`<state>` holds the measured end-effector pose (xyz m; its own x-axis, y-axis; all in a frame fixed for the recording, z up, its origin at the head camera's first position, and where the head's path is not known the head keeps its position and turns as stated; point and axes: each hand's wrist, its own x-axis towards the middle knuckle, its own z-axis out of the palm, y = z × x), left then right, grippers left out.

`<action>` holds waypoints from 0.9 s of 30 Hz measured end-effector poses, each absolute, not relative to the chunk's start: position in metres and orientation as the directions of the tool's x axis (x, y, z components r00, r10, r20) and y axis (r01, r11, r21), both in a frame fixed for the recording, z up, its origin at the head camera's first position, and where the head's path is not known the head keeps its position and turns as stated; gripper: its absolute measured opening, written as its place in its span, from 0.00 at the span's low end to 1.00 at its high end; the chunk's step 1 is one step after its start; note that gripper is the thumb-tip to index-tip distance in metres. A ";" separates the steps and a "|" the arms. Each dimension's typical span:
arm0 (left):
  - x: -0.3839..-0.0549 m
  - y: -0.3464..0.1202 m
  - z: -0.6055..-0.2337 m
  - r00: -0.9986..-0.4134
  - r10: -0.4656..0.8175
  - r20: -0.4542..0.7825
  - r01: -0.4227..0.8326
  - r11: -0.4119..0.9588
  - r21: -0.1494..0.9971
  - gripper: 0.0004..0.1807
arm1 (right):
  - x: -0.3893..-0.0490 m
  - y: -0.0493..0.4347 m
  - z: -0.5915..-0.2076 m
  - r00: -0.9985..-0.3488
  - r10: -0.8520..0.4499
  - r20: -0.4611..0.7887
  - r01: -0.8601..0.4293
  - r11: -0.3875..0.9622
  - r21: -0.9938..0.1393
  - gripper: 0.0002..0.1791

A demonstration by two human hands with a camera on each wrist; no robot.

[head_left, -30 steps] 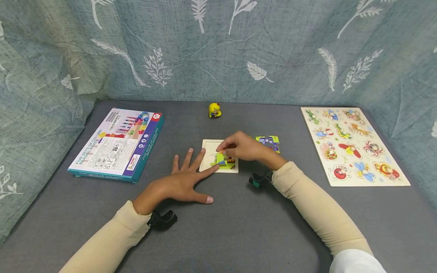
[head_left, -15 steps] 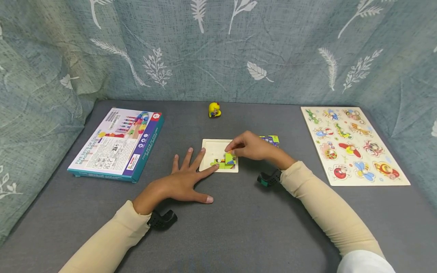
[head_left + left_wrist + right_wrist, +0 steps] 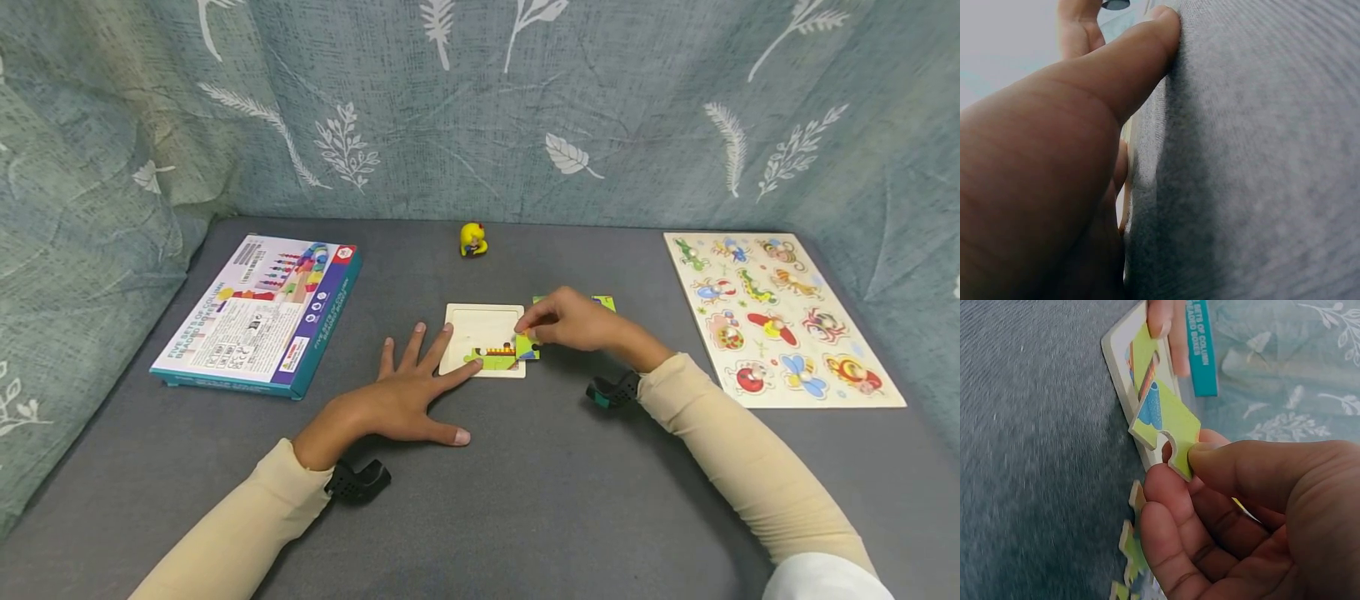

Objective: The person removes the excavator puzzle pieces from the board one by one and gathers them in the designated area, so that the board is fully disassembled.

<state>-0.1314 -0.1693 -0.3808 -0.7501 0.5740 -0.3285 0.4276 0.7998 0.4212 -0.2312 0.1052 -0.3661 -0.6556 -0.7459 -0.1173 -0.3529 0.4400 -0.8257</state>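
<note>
Between thumb and fingertips, my right hand [image 3: 577, 321] pinches a green and blue jigsaw piece [image 3: 1169, 419], held at the right edge of a pale wooden puzzle tray [image 3: 465, 321]. Along the tray's lower side lies a green piece [image 3: 495, 364] with a striped picture on it. My left hand [image 3: 401, 400] rests spread on the grey cloth, its index fingertip touching the tray's lower left part. In the left wrist view the thumb [image 3: 1129, 59] stretches straight along the cloth. More loose puzzle pieces [image 3: 603, 302] lie behind my right hand, partly hidden by it.
A teal and white box [image 3: 255, 317] lies at the left. At the right is a wooden board [image 3: 780, 321] with insect pictures. A small yellow toy figure [image 3: 472, 240] stands at the back, before a leaf-patterned curtain [image 3: 450, 125].
My right hand has moved rightward with the jigsaw piece, from over the tray's middle to its right edge. The striped picture on the tray now shows more. My left hand has stayed put.
</note>
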 end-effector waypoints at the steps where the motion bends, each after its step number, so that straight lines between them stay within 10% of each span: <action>1: -0.131 -0.169 -0.381 -0.750 0.574 -0.328 0.428 0.799 0.422 0.52 | -0.231 0.107 -0.366 -0.659 -0.743 -0.119 -0.350 0.443 -0.826 0.10; 27: -0.132 -0.171 -0.382 -0.749 0.578 -0.325 0.429 0.796 0.428 0.52 | -0.230 0.125 -0.360 -0.659 -0.732 -0.176 -0.313 0.479 -0.820 0.10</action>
